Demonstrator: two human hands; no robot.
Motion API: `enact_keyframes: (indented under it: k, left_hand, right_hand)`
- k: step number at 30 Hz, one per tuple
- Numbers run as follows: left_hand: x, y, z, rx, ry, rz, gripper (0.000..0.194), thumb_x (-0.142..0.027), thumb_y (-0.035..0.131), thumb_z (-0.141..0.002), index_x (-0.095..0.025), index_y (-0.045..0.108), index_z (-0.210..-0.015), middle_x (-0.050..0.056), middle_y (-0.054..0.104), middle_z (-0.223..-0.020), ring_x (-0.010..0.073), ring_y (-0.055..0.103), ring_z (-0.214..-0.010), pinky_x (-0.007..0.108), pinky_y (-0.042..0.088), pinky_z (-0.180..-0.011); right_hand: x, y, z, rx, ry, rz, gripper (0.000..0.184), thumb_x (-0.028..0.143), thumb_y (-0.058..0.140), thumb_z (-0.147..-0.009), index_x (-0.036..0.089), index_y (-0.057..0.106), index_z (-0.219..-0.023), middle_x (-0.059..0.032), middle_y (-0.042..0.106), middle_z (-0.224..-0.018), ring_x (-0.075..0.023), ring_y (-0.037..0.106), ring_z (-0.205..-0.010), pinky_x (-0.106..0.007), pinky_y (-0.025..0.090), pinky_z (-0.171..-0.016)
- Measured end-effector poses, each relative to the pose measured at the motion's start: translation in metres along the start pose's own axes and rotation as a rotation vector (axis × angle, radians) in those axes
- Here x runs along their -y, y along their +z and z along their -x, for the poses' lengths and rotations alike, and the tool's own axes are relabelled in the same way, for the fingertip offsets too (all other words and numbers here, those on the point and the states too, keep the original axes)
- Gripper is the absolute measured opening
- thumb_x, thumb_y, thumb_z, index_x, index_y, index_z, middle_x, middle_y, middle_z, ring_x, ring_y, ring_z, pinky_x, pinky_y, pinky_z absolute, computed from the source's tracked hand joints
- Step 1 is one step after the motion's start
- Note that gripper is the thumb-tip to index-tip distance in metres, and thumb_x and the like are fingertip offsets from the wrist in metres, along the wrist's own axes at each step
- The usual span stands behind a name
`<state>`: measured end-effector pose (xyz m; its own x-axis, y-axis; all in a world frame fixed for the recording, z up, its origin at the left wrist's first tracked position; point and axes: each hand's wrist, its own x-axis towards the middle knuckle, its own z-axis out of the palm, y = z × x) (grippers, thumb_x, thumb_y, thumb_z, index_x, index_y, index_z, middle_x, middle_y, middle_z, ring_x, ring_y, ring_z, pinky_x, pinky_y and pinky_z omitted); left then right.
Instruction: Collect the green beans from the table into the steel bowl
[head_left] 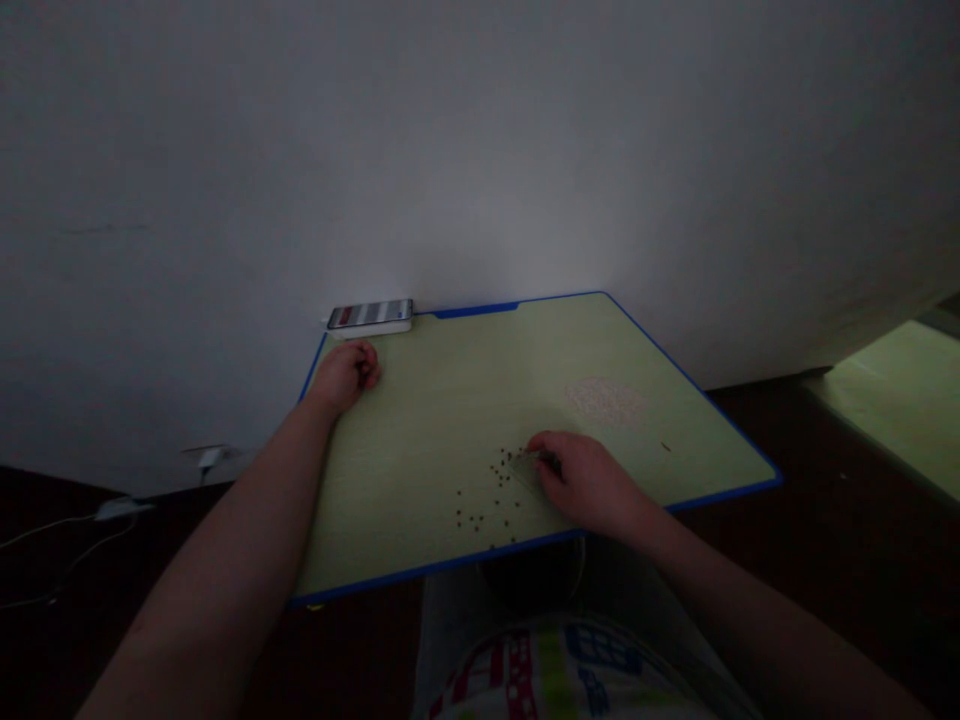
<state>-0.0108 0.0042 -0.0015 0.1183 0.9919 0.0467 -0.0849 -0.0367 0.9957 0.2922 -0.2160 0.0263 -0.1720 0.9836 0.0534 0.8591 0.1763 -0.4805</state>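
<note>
My right hand (589, 482) is closed in a pinch low over the near part of the table. Between thumb and fingers is a thin, pale piece (523, 457), too dim to identify. Small dark bean-like grains (501, 478) lie scattered just left of these fingertips, down towards the table's near edge. My left hand (343, 378) rests at the table's left side with fingers curled in, and I see nothing held in it. Beyond and to the right of my right hand, a flat patch of pale, fine grains (604, 399) is spread out.
The pale tabletop (435, 400) has a blue rim. A phone (371, 314) lies on a white box at the back left corner, against the wall. One small brown sliver (666, 447) lies on the right. Under the near edge is a dark round container (532, 575). Cables (112, 508) run at far left.
</note>
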Motion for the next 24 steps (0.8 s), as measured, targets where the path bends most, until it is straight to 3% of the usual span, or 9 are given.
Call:
enact_keyframes:
  k: [14, 24]
  left_hand:
    - [-0.001, 0.0, 0.0, 0.009, -0.001, 0.017, 0.009, -0.011, 0.043, -0.054, -0.019, 0.047, -0.051, -0.002, 0.034, -0.042, 0.0102, 0.036, -0.033, 0.025, 0.023, -0.035]
    - [-0.001, 0.0, 0.001, 0.022, 0.015, -0.003, 0.009, -0.012, 0.042, -0.055, -0.019, 0.044, -0.051, -0.002, 0.033, -0.043, 0.0099, 0.038, -0.034, 0.024, 0.024, -0.035]
  right_hand:
    - [0.003, 0.004, 0.006, 0.023, -0.036, -0.03, 0.025, 0.018, 0.047, -0.085, 0.016, 0.065, -0.103, -0.0097, 0.07, -0.099, -0.021, 0.064, -0.089, -0.032, 0.047, -0.08]
    - [-0.002, 0.0, 0.006, -0.034, 0.054, 0.014, 0.023, 0.016, 0.048, -0.083, 0.016, 0.064, -0.099, -0.0092, 0.07, -0.092, -0.0207, 0.064, -0.081, -0.031, 0.045, -0.072]
